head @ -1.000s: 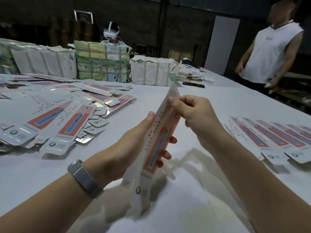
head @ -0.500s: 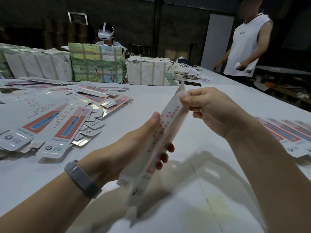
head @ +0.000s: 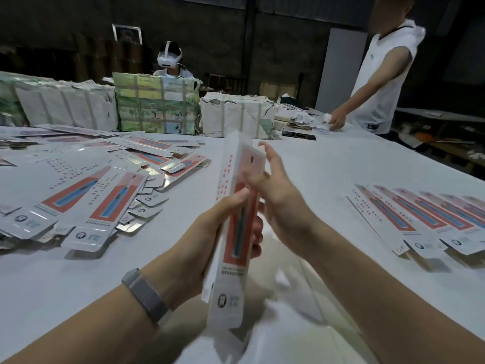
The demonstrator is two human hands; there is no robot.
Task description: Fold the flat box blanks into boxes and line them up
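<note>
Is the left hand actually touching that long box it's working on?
Touching. The head view shows the left hand wrapped around the box, thumb in front, fingers behind.

We hold a thin card box blank [head: 237, 211], white with a slight sheen (its red panel glossier). The loose blanks [head: 86, 195] gleam likewise; the table [head: 341, 164] looks smooth and matt.

Strapped paper bundles [head: 157, 106], headset wearer [head: 170, 60], perhaps crumpled scraps [head: 304, 119]
</note>
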